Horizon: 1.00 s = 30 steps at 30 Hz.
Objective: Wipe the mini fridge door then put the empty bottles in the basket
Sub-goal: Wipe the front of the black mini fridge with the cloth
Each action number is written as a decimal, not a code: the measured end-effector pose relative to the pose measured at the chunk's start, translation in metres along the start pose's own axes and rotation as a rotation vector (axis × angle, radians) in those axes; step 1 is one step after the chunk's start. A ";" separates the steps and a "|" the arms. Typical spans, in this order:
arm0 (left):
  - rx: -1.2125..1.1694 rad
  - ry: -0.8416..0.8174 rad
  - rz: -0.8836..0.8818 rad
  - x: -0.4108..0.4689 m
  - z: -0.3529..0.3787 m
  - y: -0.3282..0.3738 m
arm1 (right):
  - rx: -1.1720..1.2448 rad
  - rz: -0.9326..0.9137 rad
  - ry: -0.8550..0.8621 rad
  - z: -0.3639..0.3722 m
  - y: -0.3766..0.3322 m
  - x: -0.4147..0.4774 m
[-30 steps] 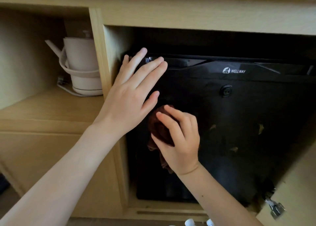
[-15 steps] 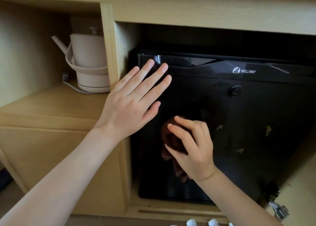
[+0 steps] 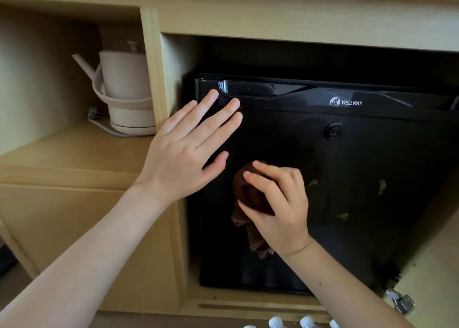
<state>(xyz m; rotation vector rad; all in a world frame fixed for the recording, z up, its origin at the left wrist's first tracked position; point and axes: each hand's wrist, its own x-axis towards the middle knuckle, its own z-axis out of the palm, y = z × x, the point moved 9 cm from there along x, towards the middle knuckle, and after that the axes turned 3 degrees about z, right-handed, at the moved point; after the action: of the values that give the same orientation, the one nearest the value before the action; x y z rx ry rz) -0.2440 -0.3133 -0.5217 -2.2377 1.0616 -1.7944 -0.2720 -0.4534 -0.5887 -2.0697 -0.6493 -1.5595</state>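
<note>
- Kettle, left of the left hand: smooth, pale, rounded; on a wooden shelf;
- Left hand: flat, fingers spread, grasping nothing, bracing the glossy black mini fridge door;
- Right hand: clenched on a bunched brown cloth pressed to the door; the loose tail may drag and streak;
- Right of it: pale flecks, easily missed;
- Below: white bottle caps.
</note>
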 end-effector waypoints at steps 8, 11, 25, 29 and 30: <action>0.001 0.023 -0.009 -0.001 0.000 0.000 | -0.043 0.168 0.290 -0.056 0.025 0.025; -0.005 0.019 -0.011 0.000 0.000 0.000 | -0.027 0.166 0.248 -0.041 0.018 0.022; -0.054 -0.034 -0.047 0.002 0.000 0.002 | -0.076 0.115 0.244 -0.060 0.025 0.033; -0.076 -0.048 -0.055 0.002 0.002 0.004 | -0.052 0.028 0.009 -0.026 0.016 0.006; -0.072 -0.049 -0.048 0.002 0.003 0.006 | -0.054 0.008 -0.044 -0.023 0.017 -0.001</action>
<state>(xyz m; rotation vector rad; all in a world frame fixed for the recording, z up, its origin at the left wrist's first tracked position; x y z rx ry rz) -0.2437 -0.3200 -0.5232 -2.3556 1.0895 -1.7369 -0.2787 -0.4809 -0.5851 -2.1493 -0.6210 -1.5467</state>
